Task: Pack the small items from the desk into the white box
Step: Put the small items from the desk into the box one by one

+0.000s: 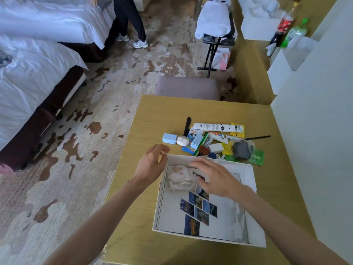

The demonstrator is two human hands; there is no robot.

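Observation:
The white box (256, 217) lies open on the wooden desk (152, 115), with a printed sheet of photo tiles on its floor and a small white plush toy (179, 177) in its far left corner. My left hand (150, 163) hovers at the box's far left corner, fingers apart, holding nothing. Over the box's far half, my right hand (212, 178) is spread flat and empty, just right of the plush. Beyond the box lies a pile of small items: a light blue box (169, 138), a white earbud case (182, 140), a white tube (215, 127), a grey pouch (242, 150).
A padded chair (188, 87) stands at the desk's far edge. White panels (315, 131) rise along the right. Beds (38, 69) fill the left, patterned carpet between. A person's legs (131, 23) stand at the far side. A black stand (217, 39) carries white cloth.

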